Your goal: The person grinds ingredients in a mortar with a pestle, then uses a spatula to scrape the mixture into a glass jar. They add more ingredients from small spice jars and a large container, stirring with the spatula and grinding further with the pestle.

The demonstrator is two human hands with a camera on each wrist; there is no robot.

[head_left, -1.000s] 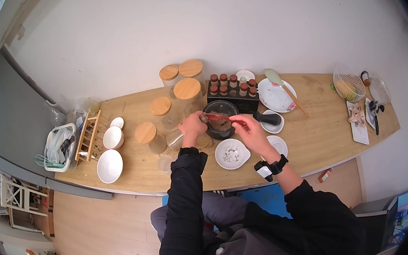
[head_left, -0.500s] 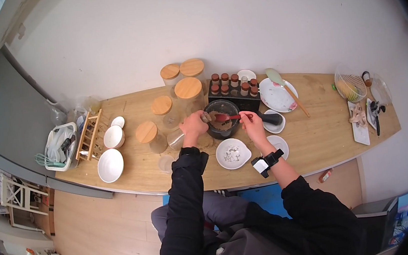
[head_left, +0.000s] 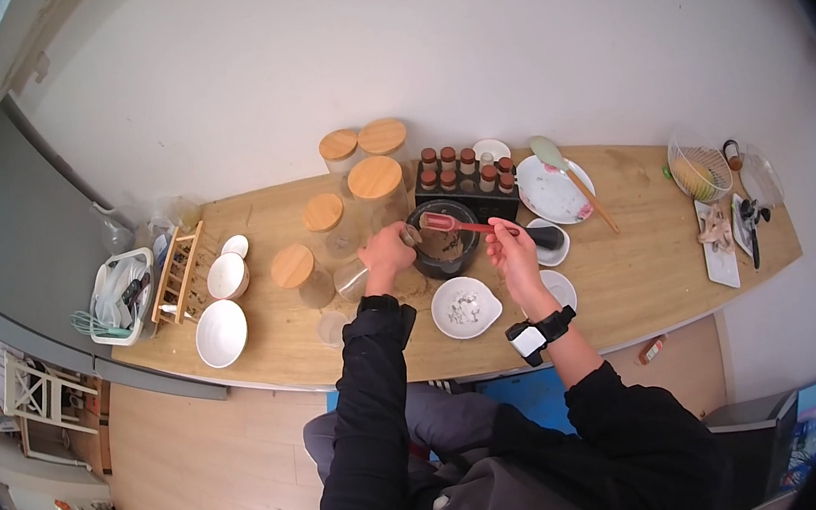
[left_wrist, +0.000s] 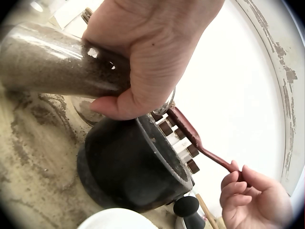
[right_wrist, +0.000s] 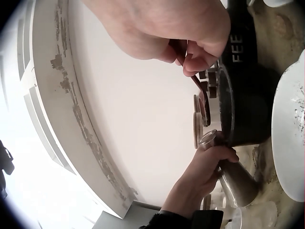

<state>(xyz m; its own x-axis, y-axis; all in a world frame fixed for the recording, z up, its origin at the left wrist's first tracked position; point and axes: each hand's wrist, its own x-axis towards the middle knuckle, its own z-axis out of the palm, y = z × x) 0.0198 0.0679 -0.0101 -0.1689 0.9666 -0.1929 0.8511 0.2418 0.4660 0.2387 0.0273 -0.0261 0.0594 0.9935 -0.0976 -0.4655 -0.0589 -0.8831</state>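
Observation:
My left hand (head_left: 387, 255) grips a glass jar (left_wrist: 57, 62) of brown powder, tilted with its mouth at the rim of a black pot (left_wrist: 128, 162). Between the fingertips of my right hand (head_left: 516, 261) is the handle of a small red spatula (head_left: 455, 222), its blade above the pot near the jar's mouth. Brown powder (head_left: 442, 244) lies inside the pot. The right wrist view shows the spatula (right_wrist: 204, 102) over the pot's opening and the jar (right_wrist: 238, 183) below it, held by the left hand (right_wrist: 200, 167).
A white bowl (head_left: 465, 308) with dark bits stands in front of the pot. Behind are a rack of small bottles (head_left: 466, 188) and wooden-lidded jars (head_left: 375, 180). A black pestle (head_left: 545, 237) rests at the pot's right. White bowls (head_left: 222, 333) stand at left.
The red spatula has come away from the jar's mouth and risen, its blade now tilted up over the pot. My right hand moved slightly right; my left hand stayed nearly still.

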